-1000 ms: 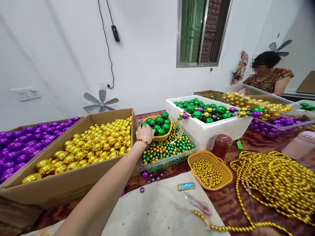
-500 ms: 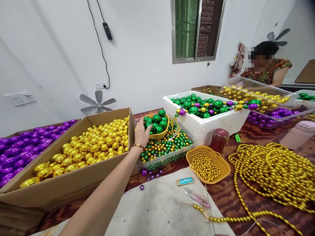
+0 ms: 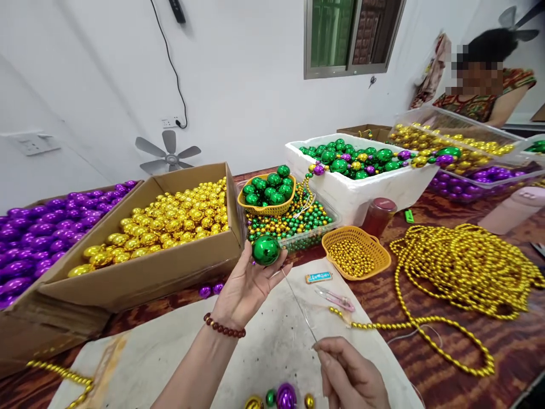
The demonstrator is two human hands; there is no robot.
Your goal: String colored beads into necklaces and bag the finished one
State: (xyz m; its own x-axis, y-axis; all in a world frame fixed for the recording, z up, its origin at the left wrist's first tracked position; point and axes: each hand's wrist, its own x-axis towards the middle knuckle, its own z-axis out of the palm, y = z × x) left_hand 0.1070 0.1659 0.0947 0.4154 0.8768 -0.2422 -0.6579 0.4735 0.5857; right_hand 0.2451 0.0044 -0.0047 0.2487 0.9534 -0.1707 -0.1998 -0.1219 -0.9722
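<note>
A large shiny green bead (image 3: 266,250) is held in the fingers of my left hand (image 3: 249,284), palm turned up. My right hand (image 3: 351,372) pinches a long thin needle (image 3: 304,315), whose far end reaches the fingers of my left hand. Below, near the bottom edge, lie a purple bead (image 3: 286,395), a small green bead (image 3: 271,396) and gold beads (image 3: 254,403). Beyond my left hand, a yellow basket (image 3: 272,209) of green beads rests on a clear tub (image 3: 332,222) of small mixed beads.
Cardboard boxes hold gold beads (image 3: 183,221) and purple beads (image 3: 46,236) at left. A white foam box (image 3: 361,196) stands behind. To the right are an orange basket (image 3: 381,258), a coiled gold bead string (image 3: 464,272), pink snips (image 3: 336,298) and a jar (image 3: 378,216). A person sits far right.
My left hand has drawn back from the yellow basket towards me and now holds a green bead. My right hand has come into view with the needle. The view has tilted down.
</note>
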